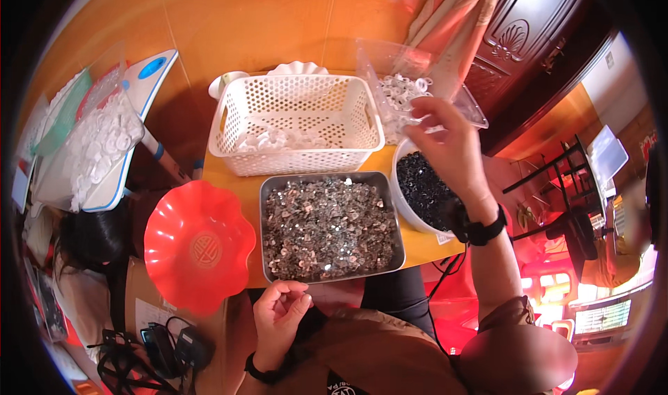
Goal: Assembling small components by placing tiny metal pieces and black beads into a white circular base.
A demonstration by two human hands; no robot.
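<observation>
My right hand (pixel 449 144) reaches over the far right of the table, thumb and fingers apart, with nothing clearly seen between them. Beyond it stands a clear plastic bin (pixel 476 111) of white ring-shaped pieces (pixel 400 92). Below the hand is a white round tub (pixel 410 214) of small black pieces (pixel 421 183). My left hand (pixel 278 318) hovers at the near edge of a metal tray (pixel 401 245), fingers curled toward the thumb; whatever they pinch is too small to make out. Many small shiny metal pieces (pixel 330 228) fill that tray.
Behind the tray, a white perforated basket (pixel 299 162) holds some white pieces. A red scalloped bowl (pixel 198 245) sits at the left. Further left, another person (pixel 94 242) bends near a board with a bag of clear-white pieces (pixel 104 148). Black cables and adapters (pixel 174 346) lie lower left.
</observation>
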